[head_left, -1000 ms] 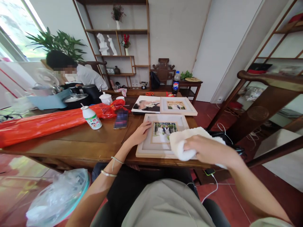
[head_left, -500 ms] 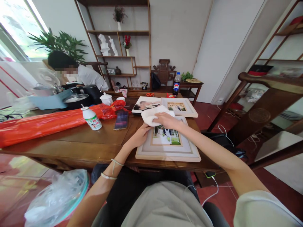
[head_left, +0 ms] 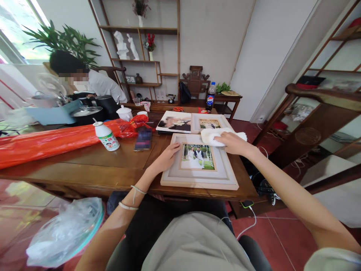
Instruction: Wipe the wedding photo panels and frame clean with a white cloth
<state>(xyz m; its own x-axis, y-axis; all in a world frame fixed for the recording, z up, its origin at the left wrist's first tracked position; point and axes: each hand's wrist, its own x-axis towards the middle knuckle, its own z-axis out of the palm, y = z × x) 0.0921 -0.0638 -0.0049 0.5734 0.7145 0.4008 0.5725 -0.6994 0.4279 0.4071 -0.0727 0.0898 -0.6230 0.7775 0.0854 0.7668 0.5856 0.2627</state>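
A pale picture frame [head_left: 172, 177] with a photo of two people lies flat at the near edge of the wooden table [head_left: 124, 162]. My right hand [head_left: 232, 143] is closed on a white cloth [head_left: 210, 136], at the frame's far right corner. My left hand [head_left: 169, 156] rests with fingers stretched out on the frame's left edge, holding nothing. Just beyond lie a second pale frame [head_left: 225, 119] with a photo and, to its left, a flat picture panel or album [head_left: 177, 117]; the cloth partly covers the second frame's near edge.
Left on the table are a white bottle with a straw [head_left: 106, 137], a phone [head_left: 143, 139] and a long red plastic-wrapped bundle [head_left: 62, 141]. A cola bottle [head_left: 210, 98] stands behind the frames. Another person [head_left: 103, 84] sits at the far left. A wooden chair [head_left: 307, 131] is at right.
My right hand has moved the white cloth rightward along the frame's far edge, uncovering the photo. My left hand stays at the left edge. The view has shifted slightly.
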